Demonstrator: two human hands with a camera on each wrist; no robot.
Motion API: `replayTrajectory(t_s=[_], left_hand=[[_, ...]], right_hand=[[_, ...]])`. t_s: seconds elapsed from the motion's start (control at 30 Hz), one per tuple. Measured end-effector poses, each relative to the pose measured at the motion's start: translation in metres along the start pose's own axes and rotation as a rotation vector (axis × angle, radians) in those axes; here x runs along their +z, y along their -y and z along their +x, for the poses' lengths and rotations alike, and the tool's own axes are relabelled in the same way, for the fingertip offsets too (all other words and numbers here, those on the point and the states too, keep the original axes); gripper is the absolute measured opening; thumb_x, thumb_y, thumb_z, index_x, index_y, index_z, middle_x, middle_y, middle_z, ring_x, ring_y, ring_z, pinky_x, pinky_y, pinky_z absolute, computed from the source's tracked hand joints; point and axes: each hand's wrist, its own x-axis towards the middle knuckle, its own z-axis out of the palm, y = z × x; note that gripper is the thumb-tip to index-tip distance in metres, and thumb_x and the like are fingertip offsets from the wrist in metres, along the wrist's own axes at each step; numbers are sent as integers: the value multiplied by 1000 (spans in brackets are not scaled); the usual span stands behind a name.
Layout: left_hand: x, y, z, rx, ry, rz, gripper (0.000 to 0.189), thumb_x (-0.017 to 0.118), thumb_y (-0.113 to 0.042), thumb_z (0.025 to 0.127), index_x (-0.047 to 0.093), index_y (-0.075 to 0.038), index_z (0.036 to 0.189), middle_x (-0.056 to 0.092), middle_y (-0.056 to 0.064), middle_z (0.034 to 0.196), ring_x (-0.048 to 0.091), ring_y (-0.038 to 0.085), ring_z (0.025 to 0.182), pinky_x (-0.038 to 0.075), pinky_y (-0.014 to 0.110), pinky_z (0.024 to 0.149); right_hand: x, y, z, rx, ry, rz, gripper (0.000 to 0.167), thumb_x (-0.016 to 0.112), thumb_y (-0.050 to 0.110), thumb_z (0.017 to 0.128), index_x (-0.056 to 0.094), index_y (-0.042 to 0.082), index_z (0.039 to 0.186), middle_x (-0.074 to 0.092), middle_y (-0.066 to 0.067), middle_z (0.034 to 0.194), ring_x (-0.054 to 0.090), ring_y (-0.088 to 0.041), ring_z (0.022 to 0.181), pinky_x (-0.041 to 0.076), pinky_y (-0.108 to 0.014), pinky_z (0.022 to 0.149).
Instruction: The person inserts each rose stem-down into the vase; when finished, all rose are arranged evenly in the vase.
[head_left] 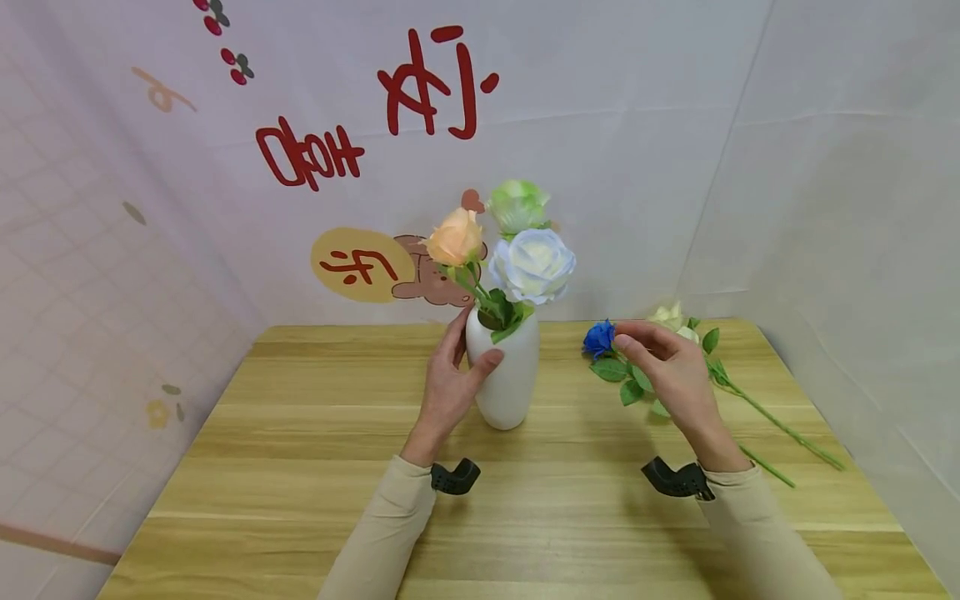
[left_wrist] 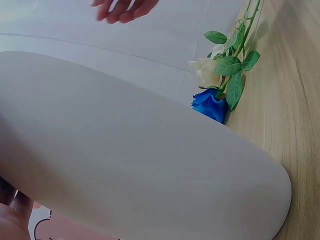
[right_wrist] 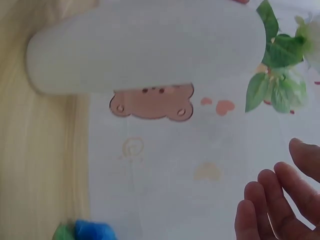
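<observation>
Looking down between the two hands, we find the white vase (head_left: 510, 379) standing upright on the wooden table (head_left: 300, 417), close against the left hand (head_left: 450, 379). That hand is grasping it below the rim, thumb across the near side and fingers round the left. Above the grip we see a peach rose (head_left: 456, 238), a green-tinged rose (head_left: 517, 207) and a pale blue-white rose (head_left: 534, 265) leaning out of the vase's mouth, with green leaves (head_left: 498, 315) spilling over the rim.

The right hand (head_left: 671, 379) is released, its fingers loosely bent and the thumb apart from them. From the wrist views we can tell it hangs in the air, well above the blue rose (head_left: 599, 340) lying on the table. Under and beyond that hand lie cream roses (head_left: 666, 315), their green stems (head_left: 780, 425) slanting past the wrist toward the table's right edge.

Between the vase and the right hand we have an open gap, with the blue rose on its far side. To the left of the left hand, broad wood runs out to the left edge; more lies between the forearms. Beyond both hands, the back edge is near, with the printed wall cloth (head_left: 615, 167) rising behind it.
</observation>
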Motion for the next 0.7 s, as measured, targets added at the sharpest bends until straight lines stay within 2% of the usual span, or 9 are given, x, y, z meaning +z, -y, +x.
replayTrajectory(t_s=[0.13, 0.43, 0.7], left_hand=[[0, 0, 0, -1, -5, 11, 91, 69, -65, 90, 39, -16, 161, 44, 5, 159, 45, 21, 144, 37, 41, 119], [0, -1, 2, -14, 6, -23, 89, 70, -62, 90, 39, -16, 161, 44, 5, 159, 44, 22, 145, 35, 41, 121], [0, 1, 3, -13, 2, -20, 96, 71, -65, 88, 38, -11, 161, 44, 6, 159, 44, 21, 145, 36, 40, 120]], right_hand=[[-16, -12, -3, 23, 2, -70, 36, 69, 32, 103, 72, 8, 129, 71, 10, 118, 66, -5, 106, 53, -15, 84], [-53, -36, -8, 63, 32, -214, 40, 66, 37, 104, 70, 8, 132, 72, 5, 116, 63, 0, 104, 49, -12, 85], [-85, -55, -12, 137, 113, -322, 46, 63, 42, 105, 66, 9, 137, 65, 21, 119, 52, 11, 108, 45, -15, 85]])
